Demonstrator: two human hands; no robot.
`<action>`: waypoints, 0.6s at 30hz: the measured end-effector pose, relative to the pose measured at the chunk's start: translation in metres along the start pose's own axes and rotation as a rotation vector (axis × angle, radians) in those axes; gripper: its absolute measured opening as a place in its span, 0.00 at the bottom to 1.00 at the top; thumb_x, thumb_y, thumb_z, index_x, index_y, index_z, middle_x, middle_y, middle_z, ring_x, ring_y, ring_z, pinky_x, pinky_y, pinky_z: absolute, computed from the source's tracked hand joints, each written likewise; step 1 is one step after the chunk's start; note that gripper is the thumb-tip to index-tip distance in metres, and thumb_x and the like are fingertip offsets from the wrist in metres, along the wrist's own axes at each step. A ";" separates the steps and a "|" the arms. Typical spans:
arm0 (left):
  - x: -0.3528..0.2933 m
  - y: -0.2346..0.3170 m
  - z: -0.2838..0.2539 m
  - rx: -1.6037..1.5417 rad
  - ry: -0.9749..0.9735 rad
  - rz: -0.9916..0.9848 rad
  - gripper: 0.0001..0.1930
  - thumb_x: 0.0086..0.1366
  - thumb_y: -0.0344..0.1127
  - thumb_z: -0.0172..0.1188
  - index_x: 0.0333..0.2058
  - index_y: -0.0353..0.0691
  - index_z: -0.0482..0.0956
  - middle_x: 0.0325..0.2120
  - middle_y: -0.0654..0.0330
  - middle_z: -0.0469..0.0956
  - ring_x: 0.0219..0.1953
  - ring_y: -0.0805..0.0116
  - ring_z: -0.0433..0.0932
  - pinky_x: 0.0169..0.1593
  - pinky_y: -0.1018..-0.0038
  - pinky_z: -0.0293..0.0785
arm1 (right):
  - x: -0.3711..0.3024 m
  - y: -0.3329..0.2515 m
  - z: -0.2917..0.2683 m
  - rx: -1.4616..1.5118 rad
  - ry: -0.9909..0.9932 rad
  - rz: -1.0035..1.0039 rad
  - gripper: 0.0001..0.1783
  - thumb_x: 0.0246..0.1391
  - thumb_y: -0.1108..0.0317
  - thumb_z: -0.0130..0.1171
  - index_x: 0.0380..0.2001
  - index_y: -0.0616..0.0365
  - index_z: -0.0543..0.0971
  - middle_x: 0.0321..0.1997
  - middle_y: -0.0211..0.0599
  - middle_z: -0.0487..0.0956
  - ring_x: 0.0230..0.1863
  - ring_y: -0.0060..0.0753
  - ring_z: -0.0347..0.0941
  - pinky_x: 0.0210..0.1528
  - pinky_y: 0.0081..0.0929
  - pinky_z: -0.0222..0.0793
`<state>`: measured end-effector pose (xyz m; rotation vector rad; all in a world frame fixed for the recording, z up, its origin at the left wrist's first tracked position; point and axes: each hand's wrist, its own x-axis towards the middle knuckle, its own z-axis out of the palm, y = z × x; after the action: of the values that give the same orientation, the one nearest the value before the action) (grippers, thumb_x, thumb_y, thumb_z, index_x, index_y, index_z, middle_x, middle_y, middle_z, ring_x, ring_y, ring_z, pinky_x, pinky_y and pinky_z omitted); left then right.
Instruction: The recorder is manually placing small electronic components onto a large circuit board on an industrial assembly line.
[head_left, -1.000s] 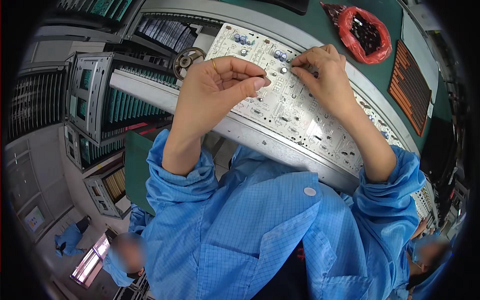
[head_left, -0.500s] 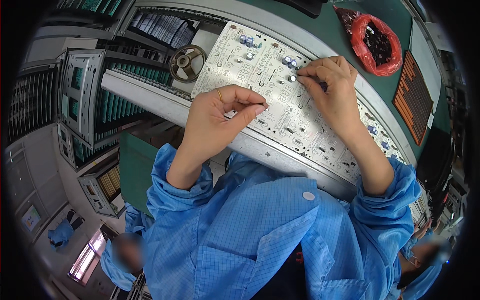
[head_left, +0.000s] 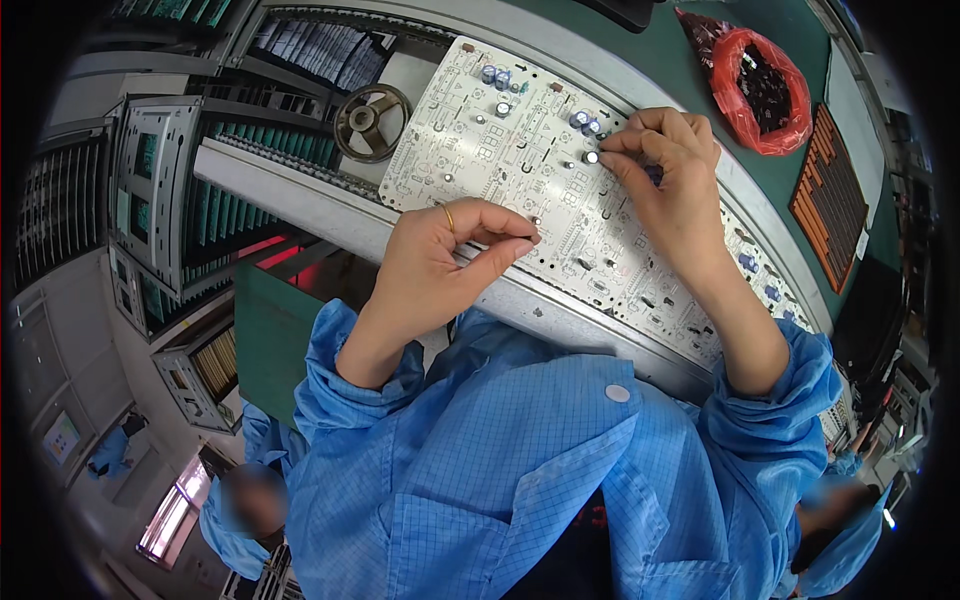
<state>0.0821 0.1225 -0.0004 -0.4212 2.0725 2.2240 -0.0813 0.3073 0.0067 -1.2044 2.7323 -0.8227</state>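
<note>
Under both my hands lies a long white circuit board (head_left: pixel 520 160) with printed marks and several parts standing on it. My left hand (head_left: pixel 455 245), a ring on one finger, is closed in a pinch at a small capacitor (head_left: pixel 537 221) near the board's near edge. Thumb and index finger of my right hand (head_left: pixel 668 170) are pinched together at a larger round capacitor (head_left: pixel 591 157), which stands upright on the board. The fingertips partly cover what each pinch holds. Blue capacitors (head_left: pixel 580 121) stand just beyond the right fingers, others at the board's far left.
Metal rails (head_left: pixel 300 210) run along the board, with a handwheel (head_left: pixel 372 122) at its left end. Back right are a red bag (head_left: pixel 735 100) of small dark parts and an orange-brown slotted tray (head_left: pixel 830 200). Racks of green boards (head_left: pixel 245 185) stand left. Other people sit at both lower sides.
My left hand has moved slightly toward me and right, and the small capacitor at its fingertips shows more clearly. My right hand stays at the same capacitor; the view has shifted a little.
</note>
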 end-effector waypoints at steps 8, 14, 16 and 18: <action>-0.003 -0.004 0.004 0.024 0.031 0.039 0.06 0.59 0.24 0.64 0.36 0.33 0.83 0.33 0.59 0.83 0.36 0.74 0.81 0.43 0.78 0.75 | -0.003 -0.003 0.002 -0.029 0.040 0.000 0.09 0.44 0.71 0.69 0.32 0.56 0.84 0.39 0.28 0.75 0.45 0.36 0.63 0.53 0.32 0.56; 0.011 0.008 -0.010 0.614 0.419 0.431 0.07 0.63 0.23 0.57 0.40 0.37 0.77 0.53 0.48 0.75 0.59 0.59 0.69 0.61 0.71 0.62 | -0.009 0.006 -0.009 -0.035 0.077 0.018 0.09 0.43 0.72 0.69 0.31 0.55 0.83 0.39 0.28 0.75 0.46 0.37 0.63 0.52 0.33 0.55; 0.015 0.004 -0.013 0.478 0.496 0.324 0.08 0.66 0.26 0.55 0.43 0.36 0.75 0.57 0.44 0.70 0.63 0.56 0.64 0.65 0.69 0.56 | -0.014 0.007 -0.014 0.030 0.144 -0.038 0.08 0.43 0.72 0.68 0.31 0.53 0.82 0.40 0.30 0.76 0.46 0.37 0.65 0.52 0.34 0.55; 0.010 -0.003 -0.027 0.419 0.448 0.208 0.07 0.68 0.26 0.53 0.44 0.34 0.73 0.58 0.44 0.68 0.64 0.59 0.64 0.65 0.69 0.55 | -0.019 0.000 -0.018 0.096 0.139 -0.040 0.09 0.44 0.71 0.67 0.32 0.52 0.81 0.40 0.31 0.77 0.46 0.38 0.66 0.51 0.36 0.56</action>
<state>0.0769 0.0943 -0.0076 -0.7475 2.8440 1.8280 -0.0724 0.3282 0.0192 -1.2313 2.7464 -1.0679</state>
